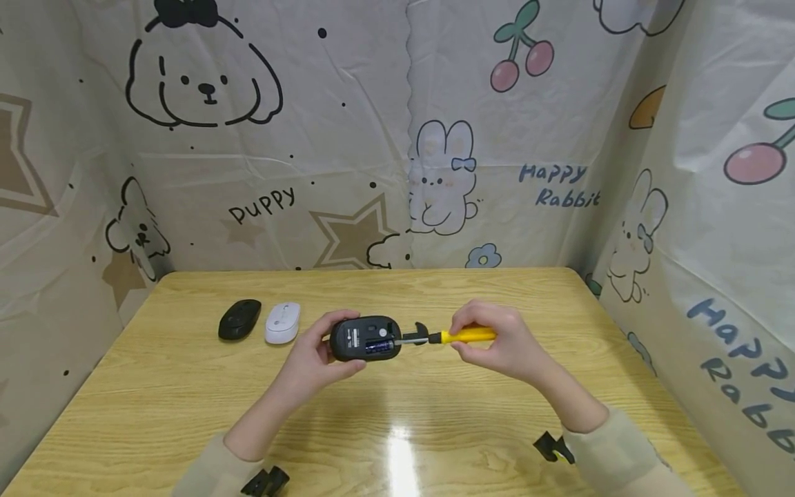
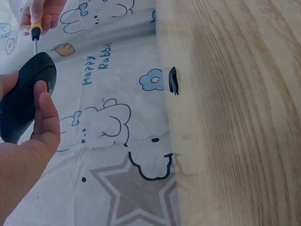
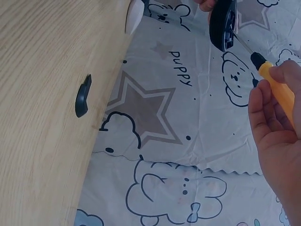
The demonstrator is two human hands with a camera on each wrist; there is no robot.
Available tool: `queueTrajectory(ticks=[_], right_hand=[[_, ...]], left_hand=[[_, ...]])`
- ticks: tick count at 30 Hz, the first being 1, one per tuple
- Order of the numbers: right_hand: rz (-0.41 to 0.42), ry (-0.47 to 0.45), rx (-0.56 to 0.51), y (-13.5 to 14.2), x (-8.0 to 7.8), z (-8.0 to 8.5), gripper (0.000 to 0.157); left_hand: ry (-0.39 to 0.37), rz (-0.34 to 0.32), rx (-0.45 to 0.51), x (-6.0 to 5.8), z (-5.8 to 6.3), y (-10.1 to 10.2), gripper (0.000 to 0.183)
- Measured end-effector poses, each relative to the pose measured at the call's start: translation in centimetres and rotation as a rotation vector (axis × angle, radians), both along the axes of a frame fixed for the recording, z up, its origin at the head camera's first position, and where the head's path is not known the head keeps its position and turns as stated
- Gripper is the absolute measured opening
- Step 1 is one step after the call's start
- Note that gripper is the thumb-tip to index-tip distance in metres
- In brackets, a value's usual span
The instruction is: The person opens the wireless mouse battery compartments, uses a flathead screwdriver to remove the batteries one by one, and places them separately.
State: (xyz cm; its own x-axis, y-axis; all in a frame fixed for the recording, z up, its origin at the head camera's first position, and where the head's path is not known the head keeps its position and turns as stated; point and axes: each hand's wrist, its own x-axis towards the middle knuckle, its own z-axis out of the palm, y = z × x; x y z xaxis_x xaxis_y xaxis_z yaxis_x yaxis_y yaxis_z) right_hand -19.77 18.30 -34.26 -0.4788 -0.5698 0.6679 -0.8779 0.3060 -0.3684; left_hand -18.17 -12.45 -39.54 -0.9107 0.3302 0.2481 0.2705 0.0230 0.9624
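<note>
My left hand (image 1: pixel 319 352) grips a black computer mouse (image 1: pixel 348 339) by its edges, underside facing me. Its battery bay is uncovered, and a dark battery (image 1: pixel 379 346) lies inside. A screwdriver (image 1: pixel 468 335) with a yellow handle is pinched between the thumb and fingers of my right hand (image 1: pixel 497 338). The screwdriver's metal shaft (image 3: pixel 243 42) points left, its tip at the battery end of the bay in the right wrist view. Behind the shaft, a small black battery cover (image 1: pixel 421 331) lies on the table.
On the wooden table (image 1: pixel 186 414), a black mouse (image 1: pixel 239 319) and a white mouse (image 1: pixel 282 322) stand at the back left. Patterned cloth (image 1: pixel 348 138) hangs behind the table and along both sides.
</note>
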Motion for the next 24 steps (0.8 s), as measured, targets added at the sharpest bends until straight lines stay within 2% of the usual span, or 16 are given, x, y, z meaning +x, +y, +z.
queueTrajectory(ticks=[5,13,21,24], right_hand=[[0.007,0.000,0.025,0.4,-0.8,-0.9,0.028],[0.048,0.032,0.081,0.0,-0.7,-0.3,0.028],[0.035,0.029,0.113,-0.4,-0.6,0.1,0.025],[0.045,0.056,0.116,-0.6,-0.7,0.0,0.027]], left_hand=[[0.036,0.003,-0.018,0.2,0.1,0.0,0.067],[0.081,0.015,-0.068,0.3,0.1,0.2,0.064],[0.055,0.041,-0.081,0.4,0.2,0.2,0.067],[0.066,0.047,-0.079,0.4,0.0,0.2,0.066]])
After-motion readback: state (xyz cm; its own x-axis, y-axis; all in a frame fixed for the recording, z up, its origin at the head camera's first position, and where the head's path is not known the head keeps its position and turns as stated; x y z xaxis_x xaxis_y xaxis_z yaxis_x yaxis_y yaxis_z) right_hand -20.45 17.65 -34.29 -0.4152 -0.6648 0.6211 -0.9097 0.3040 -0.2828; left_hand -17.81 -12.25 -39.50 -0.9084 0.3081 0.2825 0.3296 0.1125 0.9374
